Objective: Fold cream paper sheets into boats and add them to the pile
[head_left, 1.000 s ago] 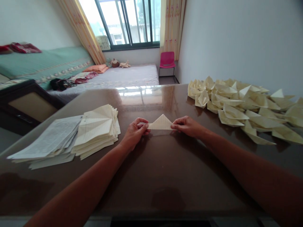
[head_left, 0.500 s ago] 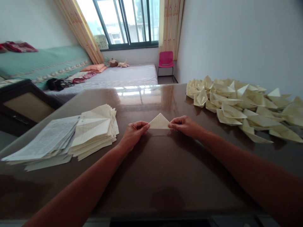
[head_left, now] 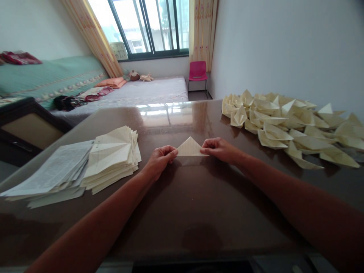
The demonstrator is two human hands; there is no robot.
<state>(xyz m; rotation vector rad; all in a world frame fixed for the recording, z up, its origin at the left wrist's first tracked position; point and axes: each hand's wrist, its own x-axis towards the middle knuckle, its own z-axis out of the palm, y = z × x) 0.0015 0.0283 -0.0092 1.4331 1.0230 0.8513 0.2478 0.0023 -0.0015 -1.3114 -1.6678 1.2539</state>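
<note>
A cream sheet of folded paper (head_left: 190,148), triangular with its peak pointing away from me, is held just above the brown glossy table (head_left: 196,212). My left hand (head_left: 162,159) pinches its left corner between thumb and forefinger. At the opposite corner, my right hand (head_left: 217,148) has the same kind of pinch, with the other fingers curled in. To the left lies a stack of cream paper sheets (head_left: 110,157), the top one creased. Many folded paper boats (head_left: 284,121) are heaped on the right side of the table.
Printed sheets (head_left: 54,165) lie under and beside the cream stack at the left. Beyond the table are a bed (head_left: 159,89), a pink chair (head_left: 197,72) and a window. A dark cabinet (head_left: 31,129) stands at the left, a wall at the right.
My right hand has shifted slightly inward from the paper's right corner, which now shows past the fingertips. The whole view has moved a little; my left hand keeps its pinch.
</note>
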